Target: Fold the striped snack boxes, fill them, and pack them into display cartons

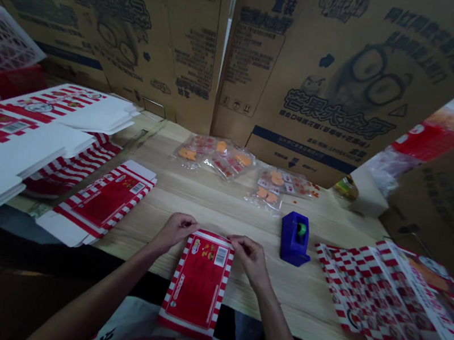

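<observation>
Left hand (173, 235) and right hand (251, 259) pinch top corners of red striped box (196, 286), six o'clock in view, across near table (187, 201) edge. From box: blue tape dispenser (287, 238) two o'clock, clear packets (232, 164) twelve, checkered packaging (386, 310) three.

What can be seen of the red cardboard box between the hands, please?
The red cardboard box has white striped borders, food pictures and a barcode near its far end. Printed side up, it overhangs the near edge of the pale wooden table; the left hand and right hand hold its far corners.
</observation>
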### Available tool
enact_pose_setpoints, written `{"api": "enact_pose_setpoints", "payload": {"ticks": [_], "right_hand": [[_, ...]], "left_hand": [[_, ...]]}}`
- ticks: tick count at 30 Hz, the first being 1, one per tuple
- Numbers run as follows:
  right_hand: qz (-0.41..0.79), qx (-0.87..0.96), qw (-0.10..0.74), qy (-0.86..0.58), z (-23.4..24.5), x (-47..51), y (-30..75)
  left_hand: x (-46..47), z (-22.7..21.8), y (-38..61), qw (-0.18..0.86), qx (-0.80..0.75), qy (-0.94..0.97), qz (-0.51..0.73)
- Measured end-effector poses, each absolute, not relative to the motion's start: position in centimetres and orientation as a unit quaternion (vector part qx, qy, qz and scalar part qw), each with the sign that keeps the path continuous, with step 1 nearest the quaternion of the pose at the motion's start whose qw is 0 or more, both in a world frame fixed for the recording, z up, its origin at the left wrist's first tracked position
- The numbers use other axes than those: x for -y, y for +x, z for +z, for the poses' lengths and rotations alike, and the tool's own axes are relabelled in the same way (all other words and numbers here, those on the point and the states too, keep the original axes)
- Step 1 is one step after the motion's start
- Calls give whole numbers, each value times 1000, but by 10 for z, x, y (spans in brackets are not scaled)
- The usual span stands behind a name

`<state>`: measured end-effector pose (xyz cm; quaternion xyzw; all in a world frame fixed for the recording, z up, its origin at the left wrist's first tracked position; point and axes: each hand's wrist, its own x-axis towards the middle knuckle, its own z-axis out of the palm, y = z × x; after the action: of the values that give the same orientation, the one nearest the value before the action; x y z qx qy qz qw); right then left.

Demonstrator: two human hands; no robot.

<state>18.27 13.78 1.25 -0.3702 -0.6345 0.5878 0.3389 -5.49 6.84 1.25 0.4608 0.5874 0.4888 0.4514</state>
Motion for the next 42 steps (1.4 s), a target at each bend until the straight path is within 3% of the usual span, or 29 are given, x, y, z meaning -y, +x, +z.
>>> {"api": "enact_pose_setpoints", "payload": {"ticks": [18, 28, 33, 36, 39, 42], "right_hand": [[594, 642, 268, -405, 35, -145, 180], [652, 597, 296, -362, 33, -128, 192], [622, 611, 348, -344, 19, -110, 191], [607, 634, 337, -342, 17, -108, 195], [523, 680, 354, -372, 21, -122, 219], [299, 655, 481, -500, 23, -149, 264]], "left_hand": [[-77, 38, -50, 361, -606, 567, 426], [-55, 41, -47, 333, -561, 628, 424], [-45, 37, -40, 289, -570, 655, 403], [-40, 34, -33, 298, -583, 613, 443], [-35, 30, -28, 358, -594, 533, 484], [-33, 24, -26, 442, -591, 440, 512]]}}
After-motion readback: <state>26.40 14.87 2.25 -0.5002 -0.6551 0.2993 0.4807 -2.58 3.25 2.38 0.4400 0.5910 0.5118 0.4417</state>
